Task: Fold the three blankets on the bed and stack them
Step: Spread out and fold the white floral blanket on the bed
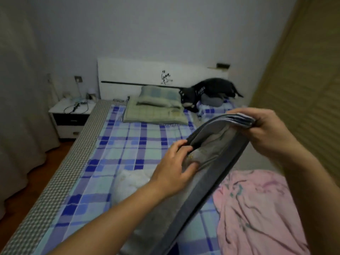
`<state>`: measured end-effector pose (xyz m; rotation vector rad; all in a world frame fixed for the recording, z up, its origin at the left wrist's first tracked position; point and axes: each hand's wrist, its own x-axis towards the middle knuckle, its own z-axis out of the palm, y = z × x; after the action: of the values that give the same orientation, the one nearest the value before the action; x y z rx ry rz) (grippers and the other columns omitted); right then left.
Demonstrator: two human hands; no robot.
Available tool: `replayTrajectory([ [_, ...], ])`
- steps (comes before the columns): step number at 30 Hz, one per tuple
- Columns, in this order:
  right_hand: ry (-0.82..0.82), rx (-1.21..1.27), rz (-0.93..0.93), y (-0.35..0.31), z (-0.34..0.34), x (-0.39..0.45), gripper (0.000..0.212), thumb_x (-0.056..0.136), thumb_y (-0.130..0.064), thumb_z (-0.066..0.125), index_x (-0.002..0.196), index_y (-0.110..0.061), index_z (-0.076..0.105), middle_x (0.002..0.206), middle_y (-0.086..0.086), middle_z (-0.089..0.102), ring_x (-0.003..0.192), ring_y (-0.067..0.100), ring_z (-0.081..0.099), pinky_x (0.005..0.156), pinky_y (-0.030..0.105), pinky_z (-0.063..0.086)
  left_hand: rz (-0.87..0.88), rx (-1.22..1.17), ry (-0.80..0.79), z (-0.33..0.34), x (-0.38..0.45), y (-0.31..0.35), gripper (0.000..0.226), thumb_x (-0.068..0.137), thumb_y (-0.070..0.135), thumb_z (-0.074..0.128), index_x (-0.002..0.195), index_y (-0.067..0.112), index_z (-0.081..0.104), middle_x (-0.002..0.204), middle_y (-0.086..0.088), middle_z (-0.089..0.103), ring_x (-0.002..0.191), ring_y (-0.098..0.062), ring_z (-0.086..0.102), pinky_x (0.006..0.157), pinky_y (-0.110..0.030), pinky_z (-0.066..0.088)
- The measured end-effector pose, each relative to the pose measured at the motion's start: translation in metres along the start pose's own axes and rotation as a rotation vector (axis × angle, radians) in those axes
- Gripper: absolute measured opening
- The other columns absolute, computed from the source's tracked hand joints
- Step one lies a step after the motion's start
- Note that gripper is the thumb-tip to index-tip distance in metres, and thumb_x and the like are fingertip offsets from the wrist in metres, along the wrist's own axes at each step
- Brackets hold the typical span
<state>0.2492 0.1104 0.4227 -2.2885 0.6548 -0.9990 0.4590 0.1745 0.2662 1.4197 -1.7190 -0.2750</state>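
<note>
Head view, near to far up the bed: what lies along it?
Pink blanket → white blanket → grey blanket held up by both hands → green pillows → white headboard.

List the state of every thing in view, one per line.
Grey blanket: lifted, partly folded, held by both hands.
Left hand: grips the blanket's edge.
Right hand: pinches the stacked corners.
Pink blanket: crumpled, unfolded on the bed.
White blanket: bunched, unfolded.
Pillows: stacked by the headboard.
</note>
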Motion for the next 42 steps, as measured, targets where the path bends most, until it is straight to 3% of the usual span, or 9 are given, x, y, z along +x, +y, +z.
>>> replayTrajectory([
  [3, -0.001, -0.027, -0.105, -0.035, -0.044, 0.038, 0.019, 0.086, -0.009, 0.066, 0.103, -0.014, 0.072, 0.095, -0.01, 0.074, 0.088, 0.004, 0.066, 0.081, 0.019, 0.05, 0.034, 0.024, 0.141, -0.007, 0.046, 0.028, 0.053, 0.093, 0.058, 0.041, 0.125, 0.018, 0.058, 0.15, -0.006, 0.035, 0.138, -0.025, 0.038, 0.113, -0.04, 0.036],
  [8, 0.086, 0.1, -0.206, -0.074, -0.11, 0.075, 0.017, 0.082, -0.021, 0.072, 0.1, -0.023, 0.074, 0.094, -0.009, 0.072, 0.089, 0.01, 0.062, 0.082, 0.022, 0.049, 0.128, -0.2, 0.364, -0.024, 0.078, 0.047, 0.061, 0.096, 0.068, 0.031, 0.124, 0.018, 0.053, 0.137, 0.003, 0.043, 0.128, -0.01, 0.043, 0.108, -0.034, 0.04],
  [14, 0.147, 0.187, -0.142, -0.089, -0.125, 0.114, 0.023, 0.081, -0.005, 0.065, 0.104, -0.006, 0.065, 0.088, -0.003, 0.071, 0.081, 0.01, 0.064, 0.076, 0.022, 0.053, 0.158, -0.152, 0.256, -0.038, 0.124, 0.082, 0.058, 0.091, 0.069, 0.026, 0.106, 0.027, 0.064, 0.158, 0.002, 0.02, 0.144, -0.017, 0.022, 0.116, -0.03, 0.019],
  [17, 0.131, 0.21, -0.147, -0.103, -0.128, 0.124, 0.023, 0.079, -0.005, 0.067, 0.102, -0.007, 0.068, 0.089, -0.001, 0.072, 0.081, 0.011, 0.066, 0.076, 0.023, 0.054, 0.129, -0.318, 0.347, -0.047, 0.135, 0.103, 0.046, 0.088, 0.065, 0.042, 0.103, 0.025, 0.06, 0.15, 0.003, 0.03, 0.135, -0.019, 0.04, 0.112, -0.04, 0.037],
  [22, 0.198, 0.232, -0.159, -0.12, -0.142, 0.135, 0.018, 0.087, -0.001, 0.061, 0.097, -0.014, 0.07, 0.083, -0.003, 0.073, 0.074, 0.009, 0.067, 0.07, 0.023, 0.056, 0.343, 0.053, 0.331, -0.044, 0.122, 0.108, 0.06, 0.083, 0.051, 0.068, 0.13, 0.03, 0.038, 0.152, -0.003, 0.022, 0.123, -0.03, 0.049, 0.091, -0.049, 0.052],
  [28, 0.338, 0.184, -0.14, -0.118, -0.152, 0.146, 0.013, 0.092, -0.001, 0.061, 0.1, -0.01, 0.067, 0.082, -0.002, 0.072, 0.074, 0.012, 0.065, 0.071, 0.026, 0.055, 0.215, 0.235, 0.128, -0.031, 0.085, 0.117, 0.049, 0.091, 0.065, 0.045, 0.127, 0.033, 0.053, 0.159, 0.008, 0.005, 0.138, -0.025, 0.031, 0.094, -0.047, 0.051],
  [33, 0.448, 0.131, -0.087, -0.103, -0.153, 0.148, 0.018, 0.09, 0.003, 0.062, 0.091, -0.013, 0.069, 0.083, 0.002, 0.068, 0.074, 0.016, 0.062, 0.072, 0.031, 0.055, -0.165, 0.193, -0.094, 0.003, 0.041, 0.09, 0.057, 0.087, 0.069, 0.047, 0.128, 0.03, 0.056, 0.159, 0.013, -0.004, 0.146, -0.022, 0.017, 0.113, -0.047, 0.037],
  [37, 0.499, 0.112, -0.049, -0.092, -0.142, 0.155, 0.018, 0.087, 0.004, 0.06, 0.096, -0.008, 0.07, 0.092, 0.009, 0.064, 0.084, 0.021, 0.059, 0.078, 0.037, 0.053, -0.357, 0.116, -0.022, 0.018, 0.012, 0.062, 0.036, 0.093, 0.048, 0.054, 0.121, 0.029, 0.064, 0.162, 0.005, 0.002, 0.147, -0.023, 0.018, 0.117, -0.042, 0.033],
  [42, 0.599, 0.087, 0.049, -0.081, -0.118, 0.175, 0.032, 0.084, 0.005, 0.053, 0.081, -0.018, 0.075, 0.087, 0.005, 0.067, 0.082, 0.019, 0.061, 0.079, 0.039, 0.057, -0.214, 0.129, 0.084, 0.016, -0.008, 0.032, 0.053, 0.095, 0.033, 0.06, 0.144, 0.043, 0.045, 0.161, 0.006, -0.016, 0.152, -0.023, -0.001, 0.121, -0.036, 0.012],
])
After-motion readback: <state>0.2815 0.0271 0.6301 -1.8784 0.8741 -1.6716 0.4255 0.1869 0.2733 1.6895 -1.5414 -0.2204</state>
